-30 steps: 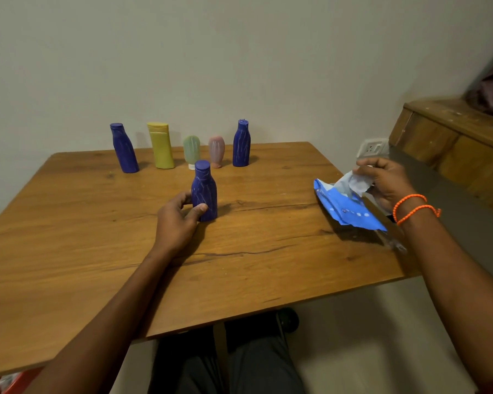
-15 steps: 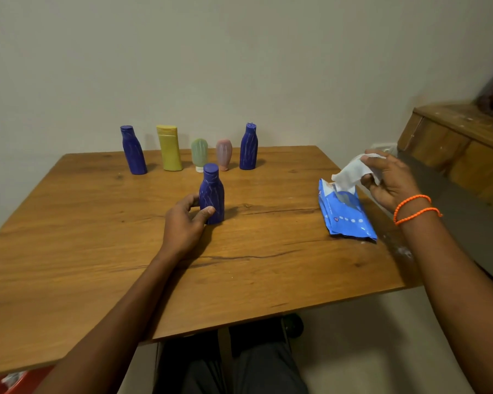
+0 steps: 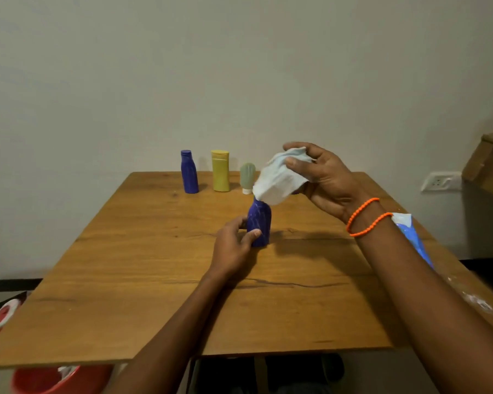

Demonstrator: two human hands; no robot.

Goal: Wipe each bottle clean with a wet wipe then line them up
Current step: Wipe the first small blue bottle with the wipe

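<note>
A small dark blue bottle point(image 3: 259, 223) stands upright in the middle of the wooden table point(image 3: 154, 280). My left hand point(image 3: 234, 245) grips its lower body from the left. My right hand point(image 3: 325, 180) holds a white wet wipe point(image 3: 276, 180) just above the bottle, and the wipe hangs over the bottle's cap and hides it. At the far edge stand a blue bottle point(image 3: 189, 172), a yellow bottle point(image 3: 220, 170) and a pale green bottle point(image 3: 247, 177). Other bottles behind the wipe and my right hand are hidden.
The blue wet wipe pack point(image 3: 413, 237) lies on the table's right side, partly behind my right forearm. A red bin point(image 3: 60, 379) sits below the table's near left corner. A wooden cabinet point(image 3: 490, 172) and a wall socket point(image 3: 440, 181) are at the right.
My right hand pulled a wipe free of the pack and carried it left, over the bottle held by my left hand. The view shifted right and closer.
</note>
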